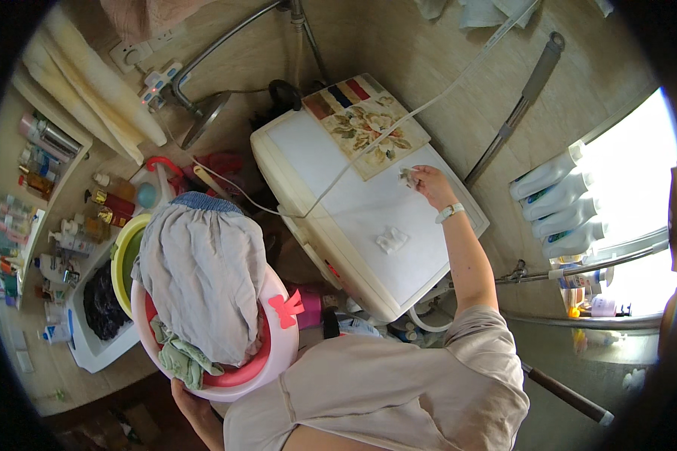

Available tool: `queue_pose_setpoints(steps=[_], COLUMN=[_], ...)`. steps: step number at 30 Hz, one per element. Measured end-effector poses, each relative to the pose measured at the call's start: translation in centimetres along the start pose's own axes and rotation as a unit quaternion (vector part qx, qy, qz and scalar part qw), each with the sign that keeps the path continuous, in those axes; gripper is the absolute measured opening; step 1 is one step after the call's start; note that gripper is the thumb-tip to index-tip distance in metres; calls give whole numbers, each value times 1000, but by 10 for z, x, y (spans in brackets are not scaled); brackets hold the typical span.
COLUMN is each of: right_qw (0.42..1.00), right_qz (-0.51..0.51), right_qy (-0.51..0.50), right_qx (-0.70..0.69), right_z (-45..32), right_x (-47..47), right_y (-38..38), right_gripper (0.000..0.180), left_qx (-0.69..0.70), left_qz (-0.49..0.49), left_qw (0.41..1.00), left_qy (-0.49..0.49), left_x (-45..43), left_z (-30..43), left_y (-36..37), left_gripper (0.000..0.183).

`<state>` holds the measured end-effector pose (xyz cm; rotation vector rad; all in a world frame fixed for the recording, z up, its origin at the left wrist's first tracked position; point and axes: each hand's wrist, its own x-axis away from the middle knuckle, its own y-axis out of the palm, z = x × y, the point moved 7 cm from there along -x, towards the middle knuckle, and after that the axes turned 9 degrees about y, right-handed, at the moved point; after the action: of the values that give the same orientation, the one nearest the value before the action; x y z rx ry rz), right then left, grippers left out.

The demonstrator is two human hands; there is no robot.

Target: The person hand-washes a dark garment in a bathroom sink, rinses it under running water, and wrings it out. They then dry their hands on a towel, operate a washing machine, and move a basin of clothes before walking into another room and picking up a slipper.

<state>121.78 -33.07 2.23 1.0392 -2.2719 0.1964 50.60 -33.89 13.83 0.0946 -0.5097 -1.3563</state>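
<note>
My left hand (190, 399) grips the lower rim of a pink plastic basin (284, 338) with a coral bow on its side. Heaped in the basin is a light grey garment (206, 270) with a blue gathered edge; a green cloth (183, 361) pokes out below it. My right hand (430, 185), a white watch at its wrist, pinches a small crumpled whitish piece (407, 176), perhaps tissue or cloth, over the white lid of a washing machine (338, 220). A second crumpled white piece (392, 240) lies on that lid.
A patterned floral mat (369, 132) covers the lid's far part. A pale hose or cord (361, 152) hangs across the machine. Left are a sink (90, 352) holding dark fabric (108, 299), a yellow basin (125, 265) and several bottles (113, 200). A metal pole (508, 127) leans right.
</note>
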Motion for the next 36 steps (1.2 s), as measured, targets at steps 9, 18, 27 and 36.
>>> queue_pose_setpoints(steps=[9,18,27,36], right_qw=[687,695,596,622], right_qz=[164,170,162,176], right_qy=[-351,-257,-270,-290], right_qx=[615,650,739,705], right_z=[15,36,22,16], right_x=[43,46,27,28], right_y=[60,94,39,32], right_gripper=[26,53,50,51], left_qx=[-2,0,2,-34], left_qz=[50,34,13,34], left_qw=[999,999,1000,999], left_qy=[-11,-23,-22,-24], left_x=[3,2,-6,0], left_z=[-2,-4,-5,0], left_y=[-5,-8,8,23], left_gripper=[37,36,39,33])
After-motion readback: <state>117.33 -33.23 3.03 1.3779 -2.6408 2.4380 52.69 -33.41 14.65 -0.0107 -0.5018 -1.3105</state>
